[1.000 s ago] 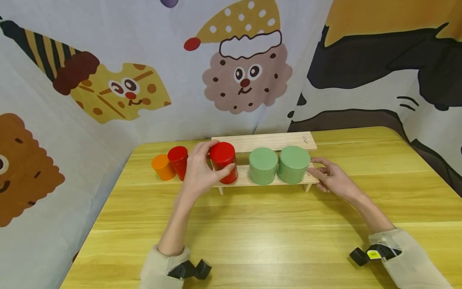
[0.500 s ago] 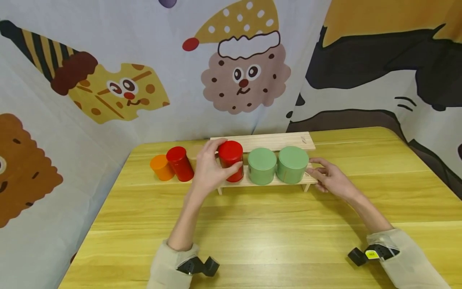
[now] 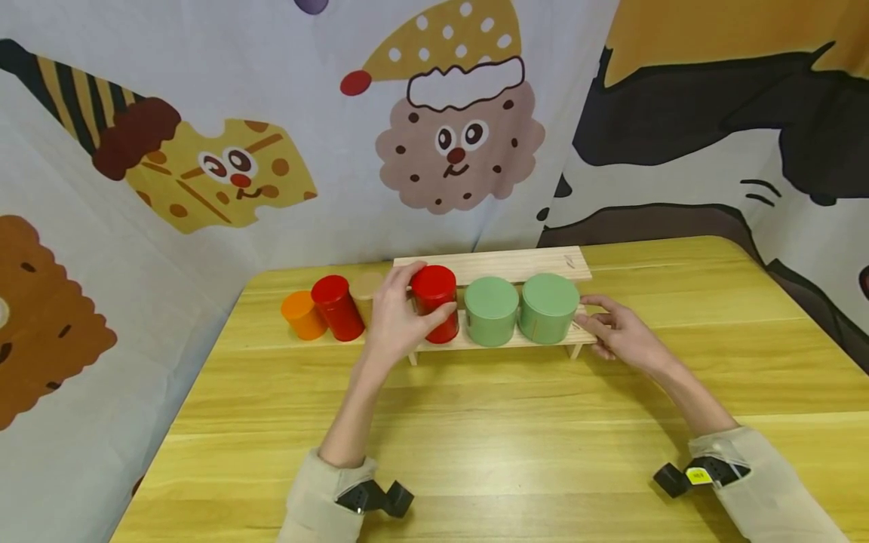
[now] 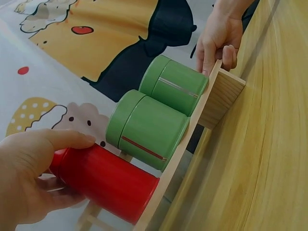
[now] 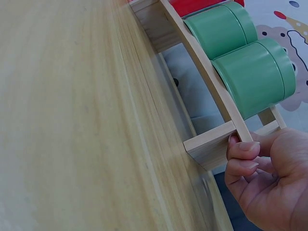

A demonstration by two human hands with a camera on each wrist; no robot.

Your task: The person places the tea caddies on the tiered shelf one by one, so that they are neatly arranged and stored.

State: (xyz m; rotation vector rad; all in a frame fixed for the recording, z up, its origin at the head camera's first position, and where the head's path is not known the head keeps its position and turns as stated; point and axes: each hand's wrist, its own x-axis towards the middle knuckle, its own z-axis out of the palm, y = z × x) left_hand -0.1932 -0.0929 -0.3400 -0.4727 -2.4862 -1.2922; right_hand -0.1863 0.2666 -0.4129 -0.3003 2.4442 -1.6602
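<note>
In the head view my left hand [image 3: 394, 313] grips a red canister [image 3: 434, 286] from its left side, thumb in front and fingers behind. The canister stands on the lower board of a small two-tier wooden rack [image 3: 492, 264]. To its right, two green canisters [image 3: 492, 309] share that board, close together. My right hand [image 3: 624, 332] holds the board's right end. The right wrist view shows the thumb and fingertips [image 5: 248, 147] pinching the board's end above a wooden leg. In the left wrist view the red canister [image 4: 108, 180] is upright against the board, beside the nearer green canister.
Left of the rack stand an orange canister [image 3: 303, 315], a second red canister [image 3: 337, 308] and a tan canister [image 3: 366, 290] partly behind my left hand. The wooden table [image 3: 475, 437] reaches back to a printed cloth [image 3: 326, 188] behind the rack.
My left hand has moved right along the rack with the red canister, closer to the green ones, then stayed nearly still. The tan canister has come into sight. My right hand has kept its place.
</note>
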